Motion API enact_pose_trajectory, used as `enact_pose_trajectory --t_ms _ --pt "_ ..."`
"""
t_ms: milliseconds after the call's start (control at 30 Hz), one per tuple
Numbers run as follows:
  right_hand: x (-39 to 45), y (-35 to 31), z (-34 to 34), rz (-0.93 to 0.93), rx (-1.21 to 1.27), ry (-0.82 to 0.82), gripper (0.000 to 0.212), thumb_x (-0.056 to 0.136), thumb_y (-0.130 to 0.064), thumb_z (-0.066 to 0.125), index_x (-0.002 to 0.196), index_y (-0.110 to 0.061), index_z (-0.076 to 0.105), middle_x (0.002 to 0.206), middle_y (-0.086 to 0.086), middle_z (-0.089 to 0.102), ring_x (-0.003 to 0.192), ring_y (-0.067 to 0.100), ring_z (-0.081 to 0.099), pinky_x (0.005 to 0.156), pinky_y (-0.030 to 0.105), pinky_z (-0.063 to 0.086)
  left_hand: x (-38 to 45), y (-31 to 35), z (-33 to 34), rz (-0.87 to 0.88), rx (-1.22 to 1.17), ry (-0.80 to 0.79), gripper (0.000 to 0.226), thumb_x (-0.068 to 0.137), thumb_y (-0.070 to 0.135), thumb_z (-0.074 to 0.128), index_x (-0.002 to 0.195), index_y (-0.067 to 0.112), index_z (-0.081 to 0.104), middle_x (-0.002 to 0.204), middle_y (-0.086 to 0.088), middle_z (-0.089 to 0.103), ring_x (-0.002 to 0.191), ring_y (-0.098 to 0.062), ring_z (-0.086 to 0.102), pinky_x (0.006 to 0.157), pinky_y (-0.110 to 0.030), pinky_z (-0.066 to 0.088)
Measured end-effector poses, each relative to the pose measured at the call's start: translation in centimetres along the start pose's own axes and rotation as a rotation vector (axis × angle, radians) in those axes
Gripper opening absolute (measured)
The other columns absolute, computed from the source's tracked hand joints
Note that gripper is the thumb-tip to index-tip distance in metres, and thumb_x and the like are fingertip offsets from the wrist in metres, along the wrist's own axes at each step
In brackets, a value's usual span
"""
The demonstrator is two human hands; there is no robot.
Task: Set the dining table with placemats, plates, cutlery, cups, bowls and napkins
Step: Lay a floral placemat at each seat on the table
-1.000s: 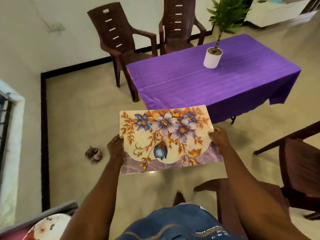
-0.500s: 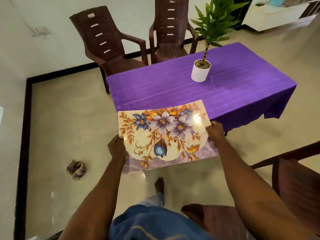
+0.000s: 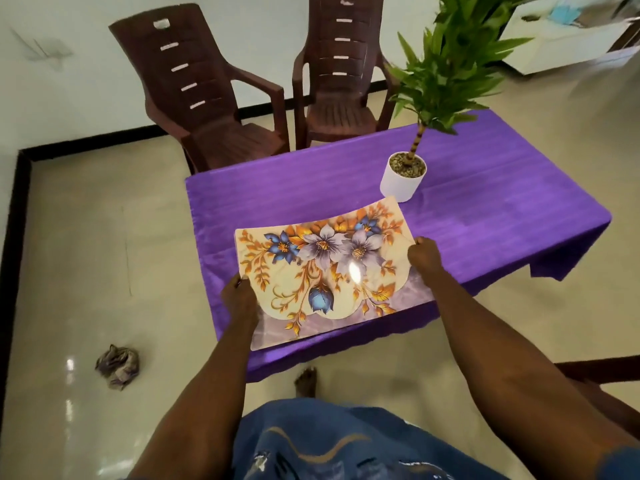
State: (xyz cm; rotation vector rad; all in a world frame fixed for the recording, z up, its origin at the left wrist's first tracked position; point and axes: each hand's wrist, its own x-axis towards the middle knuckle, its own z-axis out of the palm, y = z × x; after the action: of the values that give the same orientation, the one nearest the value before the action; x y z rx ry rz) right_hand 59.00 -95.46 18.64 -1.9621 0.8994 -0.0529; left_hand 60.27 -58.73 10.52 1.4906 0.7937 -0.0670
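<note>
A cream placemat (image 3: pixel 329 271) printed with purple, blue and orange flowers hangs over the near left part of the table with the purple cloth (image 3: pixel 485 209). My left hand (image 3: pixel 239 299) grips its left edge and my right hand (image 3: pixel 425 256) grips its right edge. The mat sags a little in the middle and its far right corner curls up. Whether it touches the cloth I cannot tell.
A white pot with a green plant (image 3: pixel 403 180) stands on the table just beyond the mat's far right corner. Two brown plastic chairs (image 3: pixel 214 98) (image 3: pixel 337 81) stand behind the table. Another brown chair (image 3: pixel 602 382) is at my right. A crumpled cloth (image 3: pixel 117 365) lies on the floor.
I have walked up to the table with the placemat in both hands. The mat was held in front of the table and is now over its near left part.
</note>
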Motion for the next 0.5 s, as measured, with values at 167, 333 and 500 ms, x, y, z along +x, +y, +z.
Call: enact_pose_trajectory --t_ms 167,333,500 --pt "3.6 0.3 2.1 0.042 -0.062 -0.066 0.028 0.077 -0.003 0.049 0.098 0.002 0.068 0.101 0.019 0.068 0.093 0.033 0.063 0.071 0.031 0.044 -0.4 0.4 0.8 0.012 0.009 0.070 0.021 0.093 0.009 0.052 0.100 0.011 0.072 0.089 -0.005 0.072 0.075 -0.017 0.065 0.062 -0.025 0.050" --pt "6.1 1.9 2.6 0.058 -0.107 -0.067 0.026 0.082 0.004 0.049 0.100 0.003 0.068 0.098 0.019 0.067 0.097 0.038 0.064 0.074 0.034 0.046 -0.9 -0.5 1.8 -0.012 0.091 0.150 0.020 0.096 0.016 0.051 0.098 0.014 0.070 0.089 -0.003 0.073 0.078 -0.019 0.069 0.064 -0.029 0.054" --pt "8.2 3.0 2.0 0.022 -0.178 -0.104 0.024 0.084 0.001 0.051 0.102 0.005 0.068 0.101 0.020 0.067 0.099 0.038 0.063 0.074 0.034 0.044 -1.4 -1.1 3.3 0.013 0.248 0.251 0.024 0.095 0.017 0.051 0.103 0.008 0.072 0.094 -0.009 0.073 0.089 -0.028 0.069 0.075 -0.039 0.056"
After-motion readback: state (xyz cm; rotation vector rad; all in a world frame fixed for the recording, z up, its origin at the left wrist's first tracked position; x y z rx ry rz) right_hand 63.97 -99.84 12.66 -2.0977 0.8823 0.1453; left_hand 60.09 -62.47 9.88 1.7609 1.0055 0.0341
